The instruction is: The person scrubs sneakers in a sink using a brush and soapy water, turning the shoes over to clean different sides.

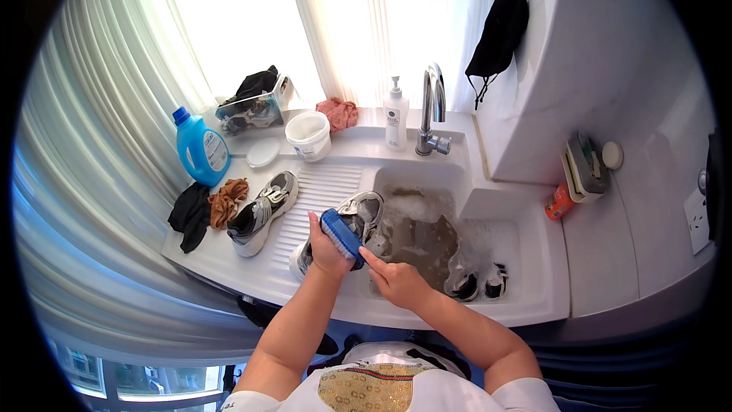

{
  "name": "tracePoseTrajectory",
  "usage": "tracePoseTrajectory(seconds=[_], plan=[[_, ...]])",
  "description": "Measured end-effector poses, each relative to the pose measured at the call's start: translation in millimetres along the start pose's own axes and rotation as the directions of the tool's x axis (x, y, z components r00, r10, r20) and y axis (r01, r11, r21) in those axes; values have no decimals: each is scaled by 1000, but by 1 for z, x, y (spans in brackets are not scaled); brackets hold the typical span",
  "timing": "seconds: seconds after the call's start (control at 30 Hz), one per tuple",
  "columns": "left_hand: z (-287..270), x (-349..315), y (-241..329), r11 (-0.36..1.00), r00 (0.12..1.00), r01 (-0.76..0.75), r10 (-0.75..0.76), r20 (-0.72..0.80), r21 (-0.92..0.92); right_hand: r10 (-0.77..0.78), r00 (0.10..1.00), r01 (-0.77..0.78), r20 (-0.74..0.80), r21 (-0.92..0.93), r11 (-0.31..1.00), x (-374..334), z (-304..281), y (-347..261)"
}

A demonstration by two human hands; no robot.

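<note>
Shirt (366, 387), white, lower edge; gold patterned panel, red-and-green trim. Right hand (402, 284), lower centre: index fingertip set to the brush's lower end; whether anything is gripped by the curled fingers cannot be told. Left hand (329, 253), centre: closed on the brush, fingers partly hidden. Brush (342, 235), blue, pale bristles, held over the near shoe. Near shoe (366, 210), grey and white, centre, partly covered by brush and hand. Sink (534, 259), white, centre right; cloudy water (418, 244) and foam contained. Far shoe (263, 214), grey and white, left of centre, laid on the ribbed board (324, 183). Detergent (202, 149), blue bottle, upper left, pale lettering borne. Tub (308, 136), white, upper centre. Pump bottle (396, 116), white, dark lettering borne. Tap (433, 111), chrome, upper centre.
</note>
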State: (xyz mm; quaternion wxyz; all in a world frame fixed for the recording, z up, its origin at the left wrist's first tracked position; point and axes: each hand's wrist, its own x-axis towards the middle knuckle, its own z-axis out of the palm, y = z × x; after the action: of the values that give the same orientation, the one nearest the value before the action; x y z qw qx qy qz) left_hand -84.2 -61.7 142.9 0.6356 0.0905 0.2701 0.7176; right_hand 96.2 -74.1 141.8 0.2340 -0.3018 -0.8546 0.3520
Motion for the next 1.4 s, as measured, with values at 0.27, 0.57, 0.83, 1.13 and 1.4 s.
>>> tracePoseTrajectory(seconds=[0.27,0.57,0.83,1.13,1.4], plan=[[7,-5,0,989,990,95,-105,-90,-114,164,984,-147,69,-207,967,-33,-11,4],[-25,15,-3,984,986,49,-76,-148,-173,215,967,-236,-135,-172,956,3,7,30],[-27,8,-15,999,976,11,-19,-217,-37,217,961,-244,-170,-155,957,-3,-10,28],[-85,-8,-43,767,982,-4,125,-143,641,69,986,-97,-150,-186,978,-22,-11,13],[-121,-25,-67,472,967,-199,236,94,859,96,982,-152,-161,-387,910,-38,-4,21]])
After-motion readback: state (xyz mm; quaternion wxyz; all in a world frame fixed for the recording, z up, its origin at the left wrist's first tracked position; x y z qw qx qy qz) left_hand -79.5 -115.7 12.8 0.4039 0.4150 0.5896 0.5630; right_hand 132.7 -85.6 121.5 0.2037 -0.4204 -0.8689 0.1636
